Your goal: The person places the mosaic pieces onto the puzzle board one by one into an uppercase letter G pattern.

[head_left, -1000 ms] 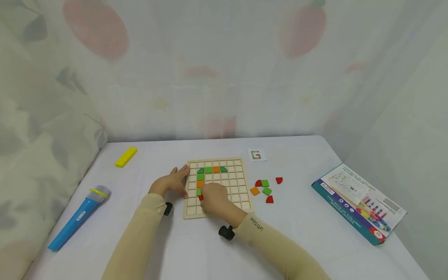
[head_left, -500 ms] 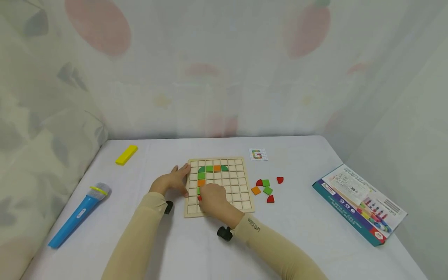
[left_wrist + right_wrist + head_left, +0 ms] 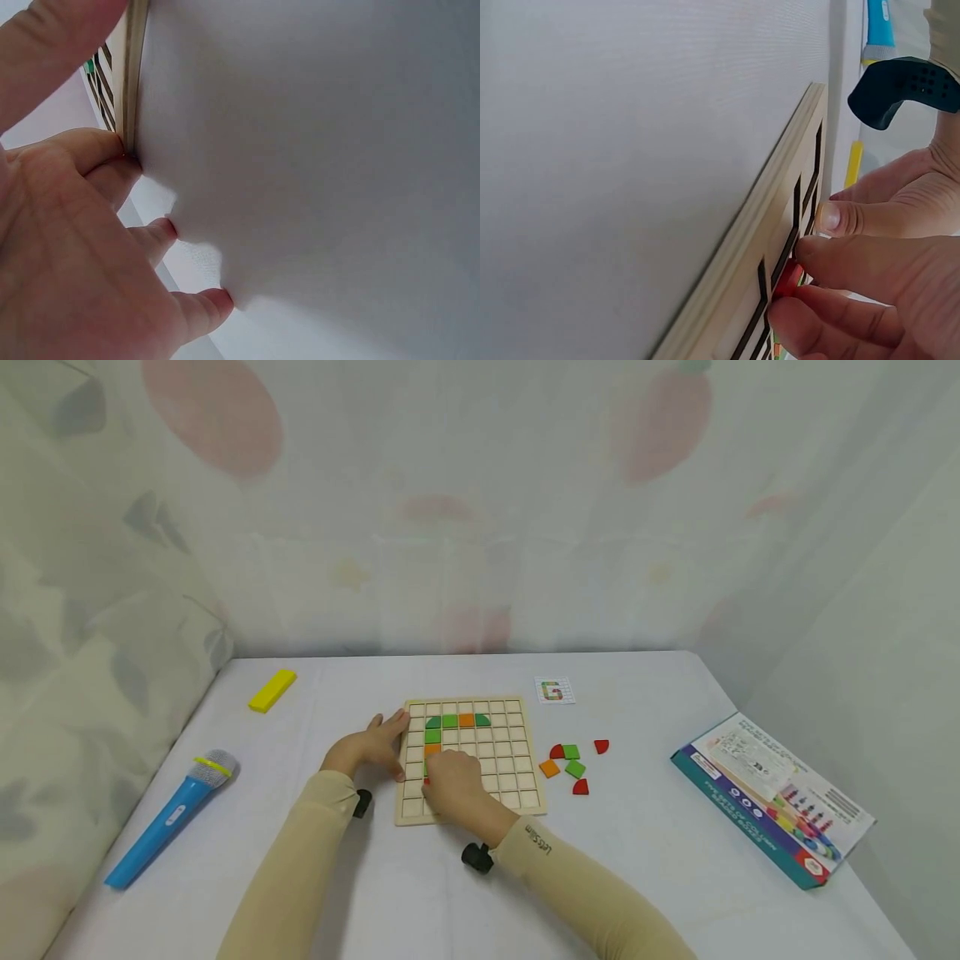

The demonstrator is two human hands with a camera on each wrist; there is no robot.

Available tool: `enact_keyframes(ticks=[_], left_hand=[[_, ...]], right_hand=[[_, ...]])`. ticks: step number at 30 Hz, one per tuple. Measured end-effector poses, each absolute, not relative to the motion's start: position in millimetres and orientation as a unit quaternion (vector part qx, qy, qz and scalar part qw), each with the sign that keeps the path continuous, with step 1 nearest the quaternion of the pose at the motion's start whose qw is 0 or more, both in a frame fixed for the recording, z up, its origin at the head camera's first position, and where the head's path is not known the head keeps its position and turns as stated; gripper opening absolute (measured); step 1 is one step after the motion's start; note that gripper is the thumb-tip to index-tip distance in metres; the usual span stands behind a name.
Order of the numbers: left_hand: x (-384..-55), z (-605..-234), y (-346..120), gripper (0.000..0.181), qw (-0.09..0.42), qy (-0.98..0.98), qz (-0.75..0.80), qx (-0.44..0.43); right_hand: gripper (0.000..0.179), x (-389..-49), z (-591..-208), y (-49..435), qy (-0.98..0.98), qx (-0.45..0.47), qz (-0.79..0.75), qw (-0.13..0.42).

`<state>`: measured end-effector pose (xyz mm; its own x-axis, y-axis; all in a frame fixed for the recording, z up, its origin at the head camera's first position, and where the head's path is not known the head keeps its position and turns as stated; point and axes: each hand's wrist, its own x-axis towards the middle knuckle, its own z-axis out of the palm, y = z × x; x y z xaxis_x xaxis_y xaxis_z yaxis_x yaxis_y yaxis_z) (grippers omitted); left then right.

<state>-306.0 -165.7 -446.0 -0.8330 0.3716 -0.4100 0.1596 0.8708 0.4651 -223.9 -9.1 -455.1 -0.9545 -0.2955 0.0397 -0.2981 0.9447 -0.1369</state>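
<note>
Work on a gridded board. The pale wooden square board (image 3: 498, 767) lies flat on a white cloth-covered table (image 3: 675, 877). The left hand (image 3: 367, 749) grasps nothing: its fingers spread, with thumb and forefinger touching the board's left edge and other fingertips resting on the cloth, a placement that probably keeps the board from sliding. The right hand (image 3: 457, 787) pinches a small red piece (image 3: 789, 279) between thumb and finger at the board's surface, in the lower left part of the grid; the fingertip hold likely suits so narrow a cell. The fingers hide much of the piece, so its full outline cannot be told.

Materials and shapes: dark lines divide the smooth, matt wood into square cells. In an upper row, a light green square tile (image 3: 450, 721) and an orange square tile (image 3: 467, 720) lie between two dark green rounded pieces (image 3: 483, 720); more square tiles descend on the left. Right of the board lie loose red, green and orange pieces (image 3: 575, 769). Beyond them, a white printed card (image 3: 555, 691) bears a G-shaped coloured pattern and faces the person, presumably for easy reference.
</note>
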Motion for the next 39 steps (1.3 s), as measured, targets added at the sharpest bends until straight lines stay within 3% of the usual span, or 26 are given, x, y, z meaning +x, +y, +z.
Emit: enact_keyframes(ticks=[12,24,39], left_hand=[[-307.0,-448.5,-166.2,0.112,0.256,0.931,0.221,0.135],[-308.4,-449.4,-165.1,0.114,0.262,0.931,0.219,0.126],[-307.9,-448.6,-165.9,0.113,0.256,0.933,0.215,0.135]], right_hand=[[0.015,-229.0,-440.4,19.2,-0.981,0.147,0.123,-0.008],[0.024,-234.3,-418.9,90.1,-0.982,0.105,0.154,0.018],[0.027,-217.4,-439.6,197.9,-0.967,0.096,0.229,0.047]])
